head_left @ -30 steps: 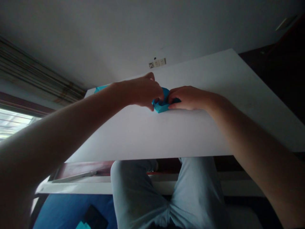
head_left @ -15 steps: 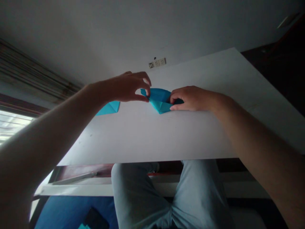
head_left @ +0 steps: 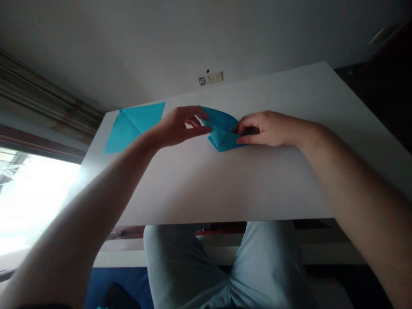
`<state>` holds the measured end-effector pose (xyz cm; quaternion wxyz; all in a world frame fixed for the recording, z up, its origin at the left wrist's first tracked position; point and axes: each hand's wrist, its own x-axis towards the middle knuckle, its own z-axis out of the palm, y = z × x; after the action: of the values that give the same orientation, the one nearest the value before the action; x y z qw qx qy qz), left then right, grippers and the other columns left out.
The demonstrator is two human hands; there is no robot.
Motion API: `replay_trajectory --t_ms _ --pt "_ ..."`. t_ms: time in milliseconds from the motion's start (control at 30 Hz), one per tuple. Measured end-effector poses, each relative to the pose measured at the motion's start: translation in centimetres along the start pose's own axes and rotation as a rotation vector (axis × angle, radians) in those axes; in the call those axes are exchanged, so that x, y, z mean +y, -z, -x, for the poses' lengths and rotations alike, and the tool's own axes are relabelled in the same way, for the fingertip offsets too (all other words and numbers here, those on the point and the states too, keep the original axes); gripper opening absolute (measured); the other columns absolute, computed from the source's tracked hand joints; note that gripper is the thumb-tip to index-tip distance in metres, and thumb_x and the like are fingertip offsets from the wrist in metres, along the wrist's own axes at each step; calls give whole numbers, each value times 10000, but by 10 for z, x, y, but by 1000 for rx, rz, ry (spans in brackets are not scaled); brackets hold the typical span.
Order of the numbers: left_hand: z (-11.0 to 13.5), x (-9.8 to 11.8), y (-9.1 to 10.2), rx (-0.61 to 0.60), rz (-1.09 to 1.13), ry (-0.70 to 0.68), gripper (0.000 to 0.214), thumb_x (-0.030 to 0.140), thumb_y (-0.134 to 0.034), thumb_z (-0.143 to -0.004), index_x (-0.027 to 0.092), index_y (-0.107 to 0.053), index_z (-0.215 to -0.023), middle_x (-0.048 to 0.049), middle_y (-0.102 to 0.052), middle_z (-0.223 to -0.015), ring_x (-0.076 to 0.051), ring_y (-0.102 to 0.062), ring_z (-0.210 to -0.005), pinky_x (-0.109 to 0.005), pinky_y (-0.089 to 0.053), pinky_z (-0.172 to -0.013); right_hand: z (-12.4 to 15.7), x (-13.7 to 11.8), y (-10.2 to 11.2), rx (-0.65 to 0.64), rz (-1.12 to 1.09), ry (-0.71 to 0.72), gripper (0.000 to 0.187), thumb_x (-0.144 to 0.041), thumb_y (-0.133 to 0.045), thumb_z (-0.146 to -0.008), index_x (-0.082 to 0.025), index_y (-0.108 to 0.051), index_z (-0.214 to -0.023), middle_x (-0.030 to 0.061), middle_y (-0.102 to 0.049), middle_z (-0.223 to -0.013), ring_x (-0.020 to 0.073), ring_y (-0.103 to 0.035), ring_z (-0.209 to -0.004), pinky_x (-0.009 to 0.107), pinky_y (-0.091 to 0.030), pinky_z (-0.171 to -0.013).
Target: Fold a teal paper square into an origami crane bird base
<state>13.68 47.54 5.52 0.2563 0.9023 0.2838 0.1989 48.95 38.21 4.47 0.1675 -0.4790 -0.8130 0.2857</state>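
Note:
A folded piece of blue paper (head_left: 222, 136) stands on the white table between my hands, its layers spread apart in a boat-like shape. My left hand (head_left: 188, 123) pinches its left edge between thumb and fingers. On the opposite end, my right hand (head_left: 259, 128) grips the paper, thumb on the near layer and fingers tucked behind it. A second blue sheet (head_left: 135, 122) with crease lines lies flat to the left, partly covered by my left wrist.
The white table (head_left: 206, 189) meets the wall, where sockets (head_left: 210, 78) are set. A bright window (head_left: 32, 193) and a curtain (head_left: 41, 98) are on the left. A dark object (head_left: 119, 297) lies on the blue seat (head_left: 138, 279) beside my legs.
My left hand has shifted slightly right and now holds the folded paper's left edge, whose back layer stands higher. The view has turned, showing more of the flat sheet and window.

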Motion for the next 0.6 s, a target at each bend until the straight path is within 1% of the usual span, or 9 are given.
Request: replay_trajectory --t_ms 67,133,200,267,333,433,500,567,600 --pt "5 0 -8 63 17 -44 352 600 -924 -1105 262 -895 -1199 -80 -917 -1059 -247 -911 -970 -367 -756 -905 0 3 0 0 -9 14 361 -663 -901 -1047 -332 -950 -1182 55 -954 -1207 331 -849 -1077 469 -614 -956" --pt "10 3 -12 103 1 -87 341 600 -909 -1127 266 -883 -1187 -97 -926 -1149 -248 -915 -1005 -375 -764 -933 1 3 1 -2 -9 23 347 -653 -901 -1036 -331 -940 -1159 65 -950 -1227 341 -852 -1093 484 -619 -971" --pt "14 6 -13 134 -14 -123 381 620 -885 -1150 263 -868 -1282 -112 -919 -1232 -243 -905 -994 -396 -768 -925 2 1 2 -8 -11 33 321 -627 -900 -1024 -326 -926 -1133 73 -940 -1251 351 -855 -1110 497 -620 -989" --pt "16 7 -10 169 -36 -171 473 670 -857 -1167 259 -841 -1398 -124 -902 -1321 -236 -871 -965 -436 -770 -897 3 -3 2 -15 -27 43 299 -610 -893 -1017 -323 -911 -1101 79 -928 -1263 352 -853 -1105 502 -622 -992" --pt "18 6 -6 164 -106 -190 522 692 -815 -1198 255 -817 -1484 -133 -869 -1453 -234 -837 -1010 -478 -767 -936 4 -8 3 -19 -40 56 284 -599 -893 -1008 -321 -897 -1066 86 -915 -1270 350 -844 -1098 504 -623 -991" --pt "21 2 1 144 -253 -202 487 633 -774 -1241 249 -814 -1538 -138 -815 -1583 -240 -815 -1108 -498 -754 -1011 4 -14 2 -9 -23 81 278 -588 -903 -997 -314 -884 -1039 94 -899 -1267 345 -826 -1096 502 -618 -991" --pt "23 -2 1 173 -295 -254 418 577 -766 -1245 259 -842 -1504 -143 -822 -1555 -250 -826 -1099 -498 -759 -997 5 -15 2 -3 -8 94 293 -598 -907 -1006 -309 -880 -1041 91 -892 -1239 338 -812 -1081 496 -610 -981" --pt "25 -5 0 201 -279 -298 336 533 -766 -1236 280 -875 -1427 -133 -853 -1450 -261 -840 -1057 -497 -769 -960 5 -14 2 9 -2 96 329 -634 -899 -1025 -306 -869 -1033 83 -883 -1186 330 -794 -1057 488 -595 -969" --pt "26 -6 -2 210 -263 -293 299 516 -764 -1233 288 -887 -1382 -126 -865 -1401 -267 -849 -1054 -496 -772 -954 5 -13 3 18 2 95 353 -657 -892 -1035 -306 -862 -1025 78 -877 -1157 327 -785 -1050 484 -586 -970"
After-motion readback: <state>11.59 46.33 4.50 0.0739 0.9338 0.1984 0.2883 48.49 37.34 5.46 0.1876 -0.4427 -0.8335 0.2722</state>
